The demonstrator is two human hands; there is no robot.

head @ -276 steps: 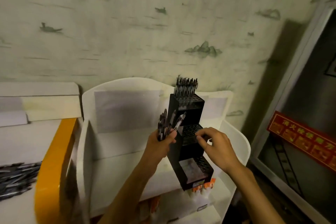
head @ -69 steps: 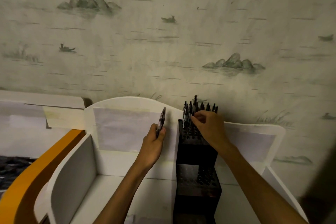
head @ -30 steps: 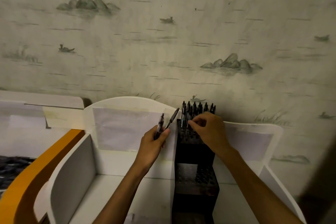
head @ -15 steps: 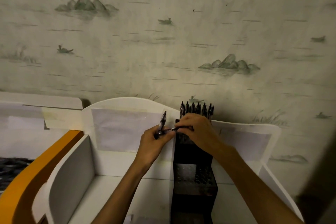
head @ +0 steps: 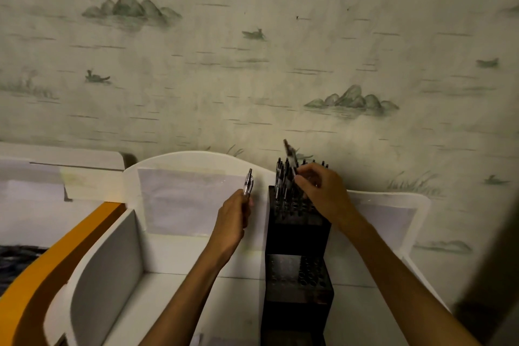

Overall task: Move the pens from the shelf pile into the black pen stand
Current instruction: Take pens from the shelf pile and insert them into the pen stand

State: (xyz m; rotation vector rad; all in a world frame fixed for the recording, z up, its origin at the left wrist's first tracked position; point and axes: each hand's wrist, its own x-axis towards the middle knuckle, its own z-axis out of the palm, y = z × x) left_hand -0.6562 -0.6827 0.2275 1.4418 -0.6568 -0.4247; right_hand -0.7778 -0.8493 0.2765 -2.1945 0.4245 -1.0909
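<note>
Half a second before, my right hand [head: 323, 191] took a pen [head: 289, 153] from my left hand [head: 234, 216]; now it pinched that pen above the black pen stand [head: 297, 230], top tier, twelve o'clock. My left grip clamped one remaining pen [head: 248, 185], so one stayed queued.

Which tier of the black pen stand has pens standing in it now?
The top tier of the black pen stand, at the right hand. Pens stand upright there; the holes of the tier below show none.
</note>
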